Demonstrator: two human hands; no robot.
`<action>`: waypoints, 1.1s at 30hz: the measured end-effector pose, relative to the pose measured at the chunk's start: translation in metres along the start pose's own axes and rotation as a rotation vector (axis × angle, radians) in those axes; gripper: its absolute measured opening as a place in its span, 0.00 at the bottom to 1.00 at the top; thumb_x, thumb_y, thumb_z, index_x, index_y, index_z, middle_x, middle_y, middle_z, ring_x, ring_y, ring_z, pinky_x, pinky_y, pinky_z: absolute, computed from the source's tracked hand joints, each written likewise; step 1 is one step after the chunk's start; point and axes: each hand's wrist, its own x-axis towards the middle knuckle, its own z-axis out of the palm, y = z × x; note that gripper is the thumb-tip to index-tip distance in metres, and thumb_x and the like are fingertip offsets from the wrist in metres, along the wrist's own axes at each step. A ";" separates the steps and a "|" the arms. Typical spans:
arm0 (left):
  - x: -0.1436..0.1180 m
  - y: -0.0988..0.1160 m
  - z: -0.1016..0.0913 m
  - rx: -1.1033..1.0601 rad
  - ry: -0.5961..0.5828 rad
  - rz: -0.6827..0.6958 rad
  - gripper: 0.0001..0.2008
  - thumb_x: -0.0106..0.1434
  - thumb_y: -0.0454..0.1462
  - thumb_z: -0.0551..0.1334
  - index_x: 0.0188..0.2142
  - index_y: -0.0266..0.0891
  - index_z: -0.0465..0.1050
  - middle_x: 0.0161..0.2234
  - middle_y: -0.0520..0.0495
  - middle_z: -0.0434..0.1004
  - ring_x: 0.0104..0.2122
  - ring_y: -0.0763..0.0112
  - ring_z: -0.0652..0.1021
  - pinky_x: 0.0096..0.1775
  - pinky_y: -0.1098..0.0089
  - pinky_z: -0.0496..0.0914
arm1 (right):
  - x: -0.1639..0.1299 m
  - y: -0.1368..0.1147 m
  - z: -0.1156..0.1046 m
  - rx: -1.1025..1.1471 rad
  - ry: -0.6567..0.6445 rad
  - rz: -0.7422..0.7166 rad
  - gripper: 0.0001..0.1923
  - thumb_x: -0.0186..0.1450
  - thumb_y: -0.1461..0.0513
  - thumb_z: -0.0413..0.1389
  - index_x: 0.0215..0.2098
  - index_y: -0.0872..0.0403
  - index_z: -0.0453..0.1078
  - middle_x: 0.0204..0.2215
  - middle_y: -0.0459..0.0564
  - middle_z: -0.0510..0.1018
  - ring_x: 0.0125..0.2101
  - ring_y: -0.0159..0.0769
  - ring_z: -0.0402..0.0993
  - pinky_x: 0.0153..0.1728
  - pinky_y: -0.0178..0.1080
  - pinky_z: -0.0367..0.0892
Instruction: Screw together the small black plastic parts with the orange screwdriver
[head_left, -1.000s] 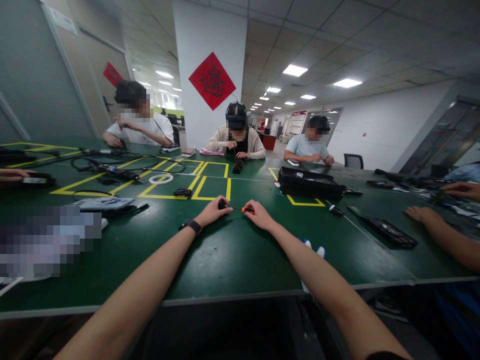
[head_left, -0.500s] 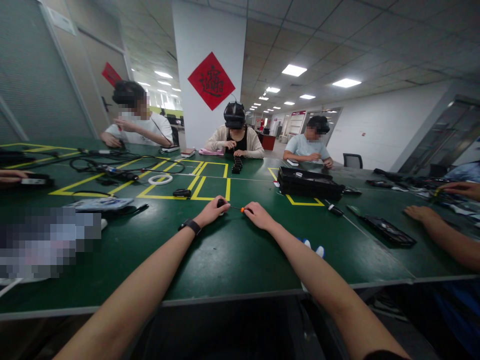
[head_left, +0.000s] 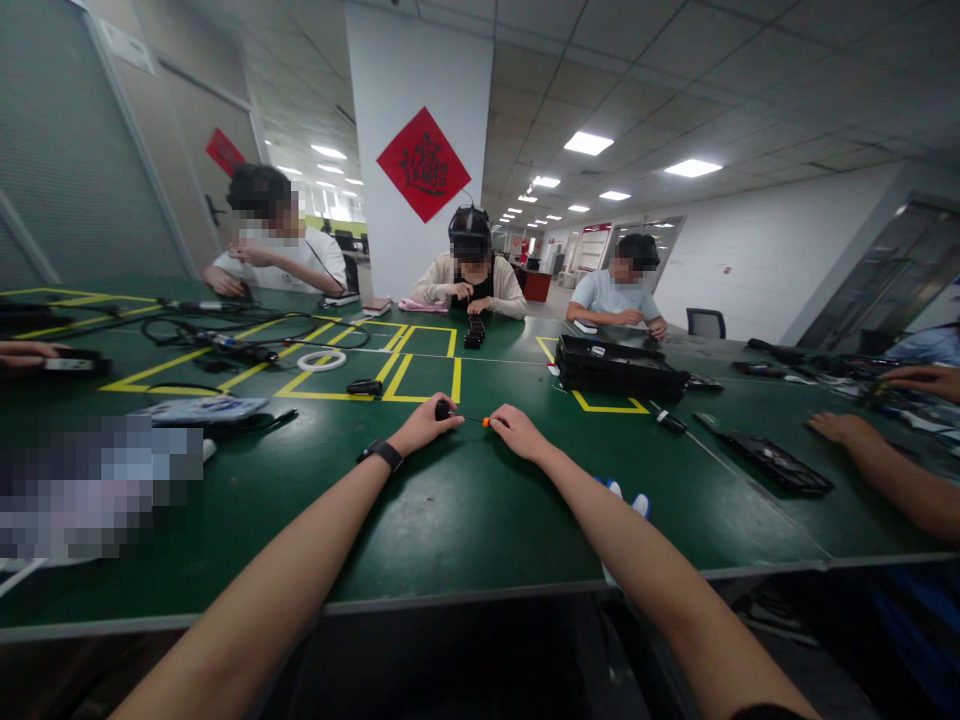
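My left hand (head_left: 421, 429), with a black band on its wrist, is closed around a small black part (head_left: 444, 408) just above the green table. My right hand (head_left: 516, 432) pinches a screwdriver (head_left: 487, 422) by its orange end. The thin dark shaft runs left from there to the fingers of my left hand, at the black part. Whether the tip sits inside the part is hidden by the fingers. Most of the screwdriver's handle is covered by my right hand.
A black open case (head_left: 619, 372) stands beyond my right hand. A black cylinder (head_left: 364, 387), a white ring (head_left: 322, 360) and cables (head_left: 232, 345) lie to the left. Several people sit around the table (head_left: 420, 540); a co-worker's hand (head_left: 840, 428) rests at right near a dark device (head_left: 776, 460).
Both hands keep nearly the same place and the same hold. The fingers of my left hand have shifted slightly around the black part.
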 end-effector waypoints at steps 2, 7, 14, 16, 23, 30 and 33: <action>0.000 -0.001 0.000 -0.001 -0.007 -0.004 0.18 0.48 0.47 0.63 0.35 0.39 0.66 0.31 0.49 0.72 0.32 0.67 0.72 0.38 0.65 0.66 | 0.000 0.001 0.000 -0.004 0.001 0.001 0.10 0.63 0.63 0.47 0.30 0.57 0.69 0.31 0.49 0.70 0.34 0.33 0.65 0.40 0.37 0.59; 0.000 -0.004 0.000 -0.018 -0.031 0.005 0.19 0.47 0.46 0.64 0.36 0.40 0.65 0.29 0.51 0.72 0.30 0.69 0.73 0.37 0.66 0.67 | -0.002 0.001 0.001 0.031 0.022 -0.006 0.04 0.59 0.63 0.52 0.34 0.55 0.66 0.32 0.48 0.70 0.34 0.33 0.65 0.37 0.36 0.61; 0.000 -0.005 0.000 -0.028 -0.045 0.015 0.18 0.48 0.45 0.64 0.36 0.40 0.65 0.30 0.51 0.72 0.31 0.70 0.73 0.38 0.67 0.67 | -0.004 0.001 0.001 0.051 0.010 0.001 0.10 0.56 0.61 0.56 0.37 0.55 0.64 0.34 0.48 0.71 0.35 0.33 0.66 0.37 0.37 0.61; 0.000 -0.005 -0.001 -0.032 -0.048 0.021 0.18 0.48 0.45 0.64 0.36 0.40 0.65 0.30 0.51 0.72 0.31 0.70 0.73 0.38 0.67 0.67 | -0.002 0.002 0.000 0.041 -0.011 -0.001 0.08 0.59 0.61 0.53 0.37 0.55 0.66 0.35 0.48 0.71 0.36 0.33 0.66 0.39 0.37 0.61; 0.001 -0.006 0.000 -0.035 -0.044 0.008 0.17 0.49 0.44 0.63 0.36 0.40 0.64 0.30 0.51 0.72 0.31 0.70 0.73 0.38 0.67 0.67 | 0.000 0.004 -0.002 0.015 -0.024 -0.047 0.08 0.63 0.63 0.48 0.34 0.55 0.68 0.34 0.49 0.70 0.37 0.33 0.65 0.41 0.38 0.60; 0.002 -0.010 0.000 -0.025 -0.054 0.030 0.18 0.49 0.44 0.63 0.37 0.39 0.64 0.30 0.52 0.72 0.31 0.70 0.74 0.38 0.67 0.67 | -0.004 0.004 0.001 0.111 0.008 -0.023 0.10 0.59 0.60 0.54 0.38 0.54 0.64 0.34 0.47 0.70 0.35 0.32 0.66 0.38 0.37 0.61; 0.002 -0.011 0.000 -0.026 -0.058 0.031 0.18 0.49 0.44 0.63 0.37 0.40 0.64 0.30 0.51 0.72 0.31 0.70 0.74 0.38 0.67 0.67 | -0.002 0.007 0.001 0.123 -0.004 0.004 0.10 0.64 0.59 0.46 0.39 0.55 0.65 0.35 0.48 0.71 0.35 0.32 0.66 0.39 0.37 0.61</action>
